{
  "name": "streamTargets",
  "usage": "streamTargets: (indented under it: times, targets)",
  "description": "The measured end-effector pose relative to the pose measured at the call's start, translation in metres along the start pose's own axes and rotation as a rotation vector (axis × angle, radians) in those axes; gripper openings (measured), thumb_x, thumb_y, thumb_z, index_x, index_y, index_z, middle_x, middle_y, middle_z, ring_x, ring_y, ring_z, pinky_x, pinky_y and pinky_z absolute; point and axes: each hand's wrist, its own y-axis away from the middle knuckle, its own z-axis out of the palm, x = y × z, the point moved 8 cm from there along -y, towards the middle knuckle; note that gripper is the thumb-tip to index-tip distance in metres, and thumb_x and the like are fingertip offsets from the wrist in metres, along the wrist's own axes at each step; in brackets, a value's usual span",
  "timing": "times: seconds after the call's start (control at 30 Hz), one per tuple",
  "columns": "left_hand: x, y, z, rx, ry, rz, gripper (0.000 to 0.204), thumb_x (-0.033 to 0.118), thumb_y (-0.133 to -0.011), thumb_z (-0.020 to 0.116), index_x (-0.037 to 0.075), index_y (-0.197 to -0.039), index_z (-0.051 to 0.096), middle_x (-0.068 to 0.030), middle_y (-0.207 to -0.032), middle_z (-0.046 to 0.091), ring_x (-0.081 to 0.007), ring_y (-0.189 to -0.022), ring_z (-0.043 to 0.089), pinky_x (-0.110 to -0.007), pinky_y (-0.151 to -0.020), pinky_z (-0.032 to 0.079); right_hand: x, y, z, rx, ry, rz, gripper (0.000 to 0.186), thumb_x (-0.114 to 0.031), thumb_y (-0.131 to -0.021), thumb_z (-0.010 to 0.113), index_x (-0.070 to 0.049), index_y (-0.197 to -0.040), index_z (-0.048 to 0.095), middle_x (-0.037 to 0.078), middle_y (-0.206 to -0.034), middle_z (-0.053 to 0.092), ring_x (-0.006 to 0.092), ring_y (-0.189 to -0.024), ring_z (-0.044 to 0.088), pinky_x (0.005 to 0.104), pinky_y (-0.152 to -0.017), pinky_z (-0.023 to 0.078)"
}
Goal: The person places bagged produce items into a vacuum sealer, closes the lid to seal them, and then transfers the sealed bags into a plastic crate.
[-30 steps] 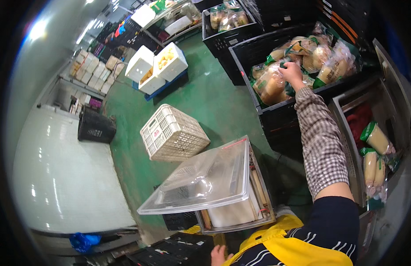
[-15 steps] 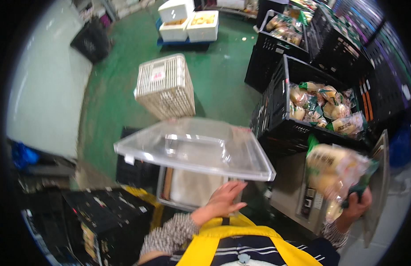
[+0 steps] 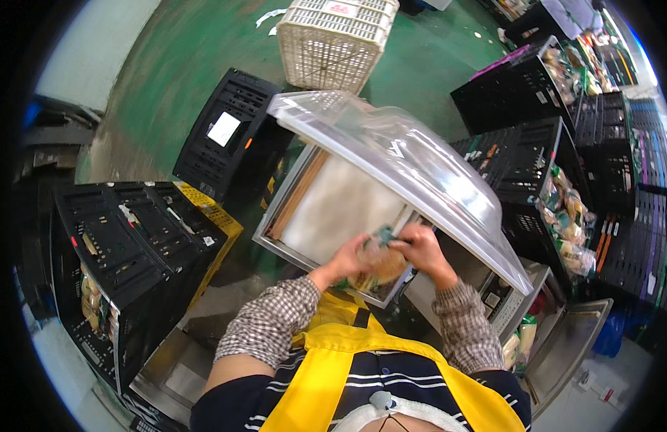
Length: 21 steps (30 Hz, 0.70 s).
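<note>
A see-through plastic bag (image 3: pixel 382 265) with green print and pale, yellowish food inside hangs over the front right edge of a vacuum sealer (image 3: pixel 290 253). My left hand (image 3: pixel 346 261) is closed on its left side. My right hand (image 3: pixel 424 250) pinches the bag's green upper end. Above and beyond both hands stands the sealer's raised, transparent domed lid (image 3: pixel 420 155). Under it lies a white plate (image 3: pixel 341 201) in the chamber, with a brown strip (image 3: pixel 301 193) along its left side. What exactly the bag holds is too blurred to tell.
A white slatted crate (image 3: pixel 333 54) stands beyond the lid, on the green floor. Black crates (image 3: pixel 225 137) are at the left, one stack (image 3: pixel 142 252) with bagged goods. At the right, more black crates (image 3: pixel 521 155) hold similar bags (image 3: pixel 567 216). An open metal lid (image 3: pixel 571 353) is at lower right.
My right hand has brought the bag from the right to the sealer's front edge. My left hand has closed on it too. The view has turned and shifted, and the domed lid appears farther right.
</note>
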Motion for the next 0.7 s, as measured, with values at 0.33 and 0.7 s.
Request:
streamTargets:
  times: [0.33,0.7]
  targets:
    - [-0.061,-0.023,-0.097,0.606,0.156,-0.02,0.06,0.013,-0.073,0.07,-0.001,-0.125,0.045,-0.0138,-0.115,0.058,-0.0246,-0.103,0.059,-0.036,-0.087,0.048,0.101,-0.158,0.095,-0.21,-0.354,0.41,0.061,-0.029,-0.088,0.066,0.0,-0.135,0.042,0.013,-0.119,0.059,0.019,-0.1,0.061,0.032,-0.085,0.049]
    - [-0.068,0.012,-0.119,1.144,0.363,-0.168,0.029,0.018,-0.091,0.063,0.0,-0.109,0.048,-0.005,-0.099,0.058,-0.015,-0.09,0.057,-0.028,-0.083,0.047,0.16,-0.114,0.151,0.003,-0.927,0.835,0.021,-0.02,-0.094,0.059,-0.003,-0.106,0.062,0.0,-0.081,0.061,0.0081,-0.065,0.056,0.0219,-0.057,0.047]
